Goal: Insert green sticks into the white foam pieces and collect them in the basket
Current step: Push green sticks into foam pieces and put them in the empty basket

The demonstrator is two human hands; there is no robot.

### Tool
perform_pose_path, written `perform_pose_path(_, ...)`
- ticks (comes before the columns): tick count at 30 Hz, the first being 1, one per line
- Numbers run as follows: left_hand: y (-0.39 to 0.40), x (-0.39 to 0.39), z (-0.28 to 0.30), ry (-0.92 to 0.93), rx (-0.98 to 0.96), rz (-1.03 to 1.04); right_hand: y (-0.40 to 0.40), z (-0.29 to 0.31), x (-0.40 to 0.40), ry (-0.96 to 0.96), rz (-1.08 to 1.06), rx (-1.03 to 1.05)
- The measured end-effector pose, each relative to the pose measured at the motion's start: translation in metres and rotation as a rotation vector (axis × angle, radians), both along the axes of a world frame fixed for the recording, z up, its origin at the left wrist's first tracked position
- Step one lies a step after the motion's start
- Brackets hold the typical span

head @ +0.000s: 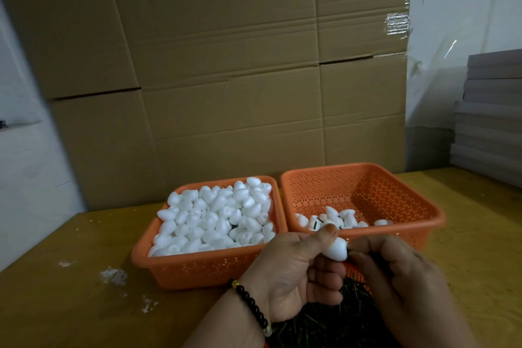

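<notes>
- I see the left hand (293,271) palm-up with fingers curled, thumb pinching a white foam piece (336,250).
- I see the right hand (395,274) curled, fingertips meeting the piece; the stick itself is hidden.
- The piece sits near the right basket (409,198)'s near rim.
- Green sticks (324,322) lie below the hands.

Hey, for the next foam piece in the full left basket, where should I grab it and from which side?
Probably pinch a top foam piece across its rounded middle, coming from above; the heap fills the left basket and neighbours block its sides.
</notes>
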State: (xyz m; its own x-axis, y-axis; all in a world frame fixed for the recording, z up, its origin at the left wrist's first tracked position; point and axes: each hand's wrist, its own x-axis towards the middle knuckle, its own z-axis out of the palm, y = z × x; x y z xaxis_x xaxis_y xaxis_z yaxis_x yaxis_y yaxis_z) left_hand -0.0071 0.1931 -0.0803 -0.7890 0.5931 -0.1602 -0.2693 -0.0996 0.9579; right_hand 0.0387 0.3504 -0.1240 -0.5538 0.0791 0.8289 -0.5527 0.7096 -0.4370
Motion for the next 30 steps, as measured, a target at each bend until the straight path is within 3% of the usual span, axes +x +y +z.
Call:
perform_pose_path(4,-0.002,-0.002,0.000,0.001,0.010,-0.007,-0.003,0.004,0.002,0.003,0.006,0.015)
perform_pose_path(8,-0.006,-0.006,0.002,-0.009,0.034,-0.042,-0.005,0.003,0.004,-0.017,0.081,-0.108)
perform_pose_path(14,-0.012,-0.008,0.004,-0.022,0.183,-0.134,-0.005,0.003,0.008,-0.047,0.157,-0.198)
perform_pose_path(23,-0.014,-0.009,0.000,0.052,0.386,-0.242,-0.002,0.001,0.008,-0.041,0.120,-0.095)
perform_pose_path(30,-0.011,-0.008,0.000,0.136,0.384,-0.175,0.001,0.000,0.007,-0.085,0.077,0.001)
